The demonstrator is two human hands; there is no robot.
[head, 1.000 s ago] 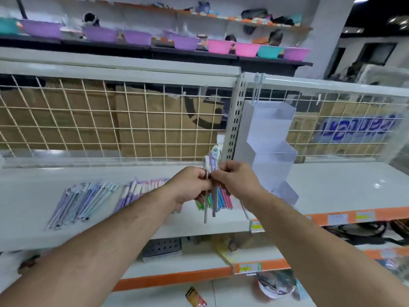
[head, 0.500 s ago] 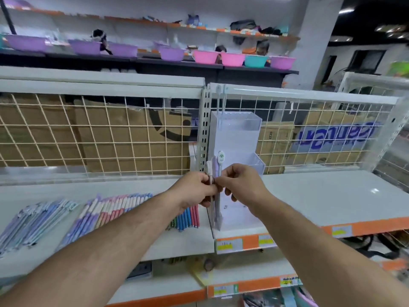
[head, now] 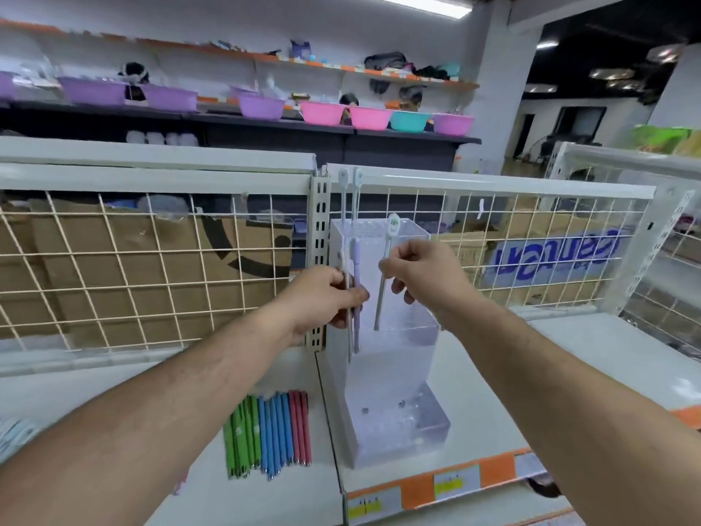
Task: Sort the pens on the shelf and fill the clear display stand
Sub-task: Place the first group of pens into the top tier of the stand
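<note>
A clear stepped display stand (head: pixel 394 377) stands on the white shelf (head: pixel 493 373) against the wire mesh back. Two pens stand in its top tier, their caps (head: pixel 349 180) poking above the rim. My left hand (head: pixel 326 298) grips two upright pens, one lilac (head: pixel 356 267), in front of the stand's left side. My right hand (head: pixel 425 267) pinches a white pen with a green-and-white cap (head: pixel 393 224) and holds it tilted over the stand's upper tier. A row of green, blue and pink pens (head: pixel 269 430) lies on the shelf left of the stand.
The perforated shelf upright (head: pixel 320 229) rises just left of the stand. Cardboard boxes (head: pixel 151 267) sit behind the mesh. Coloured plastic basins (head: pixel 333 112) line a far shelf, with people behind them. More pens (head: pixel 11 434) show at the left edge. Orange price strips (head: pixel 436 484) run along the shelf front.
My hands have parted: the right hand has drawn the green-capped pen out of the bundle and raised it over the stand. The view has shifted right and closer to the stand.
</note>
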